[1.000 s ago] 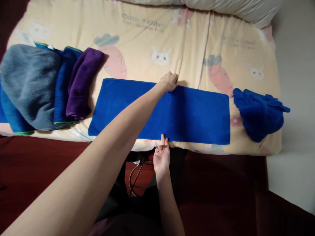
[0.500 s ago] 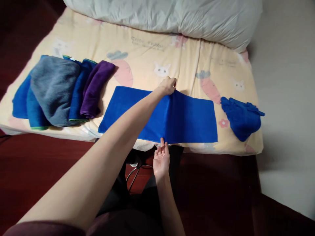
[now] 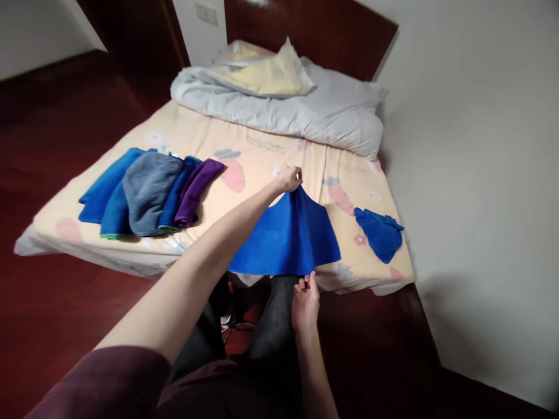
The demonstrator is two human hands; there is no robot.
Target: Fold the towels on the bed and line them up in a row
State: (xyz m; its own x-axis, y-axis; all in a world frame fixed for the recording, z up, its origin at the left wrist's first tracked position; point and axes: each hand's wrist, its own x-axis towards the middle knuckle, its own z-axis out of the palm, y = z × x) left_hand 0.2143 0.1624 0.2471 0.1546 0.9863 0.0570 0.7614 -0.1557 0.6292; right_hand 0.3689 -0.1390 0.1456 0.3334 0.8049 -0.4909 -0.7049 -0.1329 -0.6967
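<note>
A bright blue towel (image 3: 286,238) hangs lifted at its middle over the near edge of the bed (image 3: 262,151). My left hand (image 3: 289,178) pinches the towel's far edge and holds it up, so the cloth droops on both sides. At the near edge, my right hand (image 3: 305,299) grips the same towel between fingers and thumb. A crumpled blue cloth (image 3: 381,233) lies to the right on the sheet.
Several folded towels (image 3: 146,192), blue, grey and purple, overlap at the left of the bed. A grey duvet (image 3: 288,107) with a yellow pillow is bunched at the far end. A white wall runs along the right; dark red floor surrounds the bed.
The flat towel has been raised at its middle by both hands and its ends have drawn inward. The camera has tilted up, showing the whole bed.
</note>
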